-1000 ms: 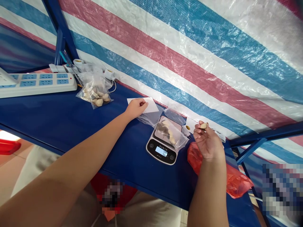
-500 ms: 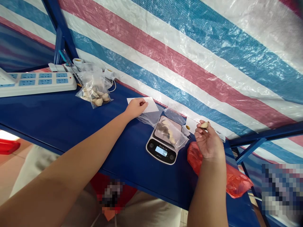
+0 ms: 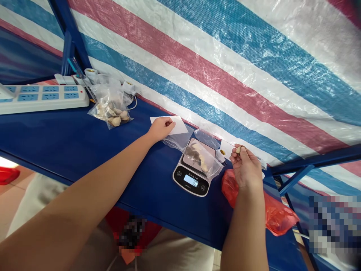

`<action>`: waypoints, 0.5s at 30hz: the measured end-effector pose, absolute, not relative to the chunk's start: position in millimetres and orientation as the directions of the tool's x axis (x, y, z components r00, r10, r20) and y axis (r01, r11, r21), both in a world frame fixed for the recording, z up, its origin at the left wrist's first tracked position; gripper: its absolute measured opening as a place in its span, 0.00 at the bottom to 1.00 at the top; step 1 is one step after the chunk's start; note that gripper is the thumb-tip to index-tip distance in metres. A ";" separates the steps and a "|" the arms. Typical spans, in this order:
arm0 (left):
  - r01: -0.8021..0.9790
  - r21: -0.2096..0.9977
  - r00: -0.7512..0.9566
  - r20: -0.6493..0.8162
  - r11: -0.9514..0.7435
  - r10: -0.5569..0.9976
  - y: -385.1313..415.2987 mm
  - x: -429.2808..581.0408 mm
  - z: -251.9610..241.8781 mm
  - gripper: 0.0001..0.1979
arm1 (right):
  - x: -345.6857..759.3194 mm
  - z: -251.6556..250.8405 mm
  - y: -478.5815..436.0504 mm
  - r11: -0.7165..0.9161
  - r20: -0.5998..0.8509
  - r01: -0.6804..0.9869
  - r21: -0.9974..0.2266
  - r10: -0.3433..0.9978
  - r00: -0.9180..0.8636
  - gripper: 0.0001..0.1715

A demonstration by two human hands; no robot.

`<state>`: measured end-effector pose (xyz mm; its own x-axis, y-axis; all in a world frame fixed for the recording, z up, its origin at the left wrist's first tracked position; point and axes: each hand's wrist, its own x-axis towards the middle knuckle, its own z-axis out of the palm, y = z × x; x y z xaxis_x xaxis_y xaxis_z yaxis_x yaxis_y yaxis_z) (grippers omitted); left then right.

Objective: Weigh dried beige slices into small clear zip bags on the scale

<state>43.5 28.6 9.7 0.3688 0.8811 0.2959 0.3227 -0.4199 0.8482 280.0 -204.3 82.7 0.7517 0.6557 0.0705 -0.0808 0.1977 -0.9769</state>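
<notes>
A small black digital scale (image 3: 191,180) stands on the blue shelf (image 3: 70,143), its display lit. On its pan lies a clear plastic bag (image 3: 201,158) holding several pale and dark pieces. My right hand (image 3: 246,167) hovers just right of the scale and pinches a small pale piece (image 3: 239,149) between fingertips. My left hand (image 3: 160,128) rests to the left of the scale, fingers closed on the mouth of the clear bag beside a white card (image 3: 177,126).
A second filled clear bag (image 3: 111,109) lies at the back left, next to a white power strip (image 3: 42,98). A red plastic bag (image 3: 275,214) hangs at the shelf's right end. A striped tarp (image 3: 239,67) forms the wall behind.
My right hand has drawn its fingers in, so the pale piece sits lower in the fingertips. The view shifted slightly. My left hand stays put.
</notes>
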 end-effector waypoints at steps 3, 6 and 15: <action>0.322 0.846 0.372 0.300 -0.425 0.878 28.7 43.4 9.7 0.15 | 279.6 81.4 -203.5 0.186 0.081 -0.053 -0.981 0.645 0.760 0.29; 0.322 0.846 0.370 0.300 -0.425 0.879 29.3 43.7 8.7 0.15 | 279.9 81.2 -202.5 0.180 0.084 -0.040 -0.983 0.632 0.770 0.31; 0.317 0.847 0.375 0.303 -0.428 0.876 30.5 43.8 6.3 0.15 | 284.8 79.8 -202.4 0.207 0.059 -0.089 -0.974 0.615 0.786 0.26</action>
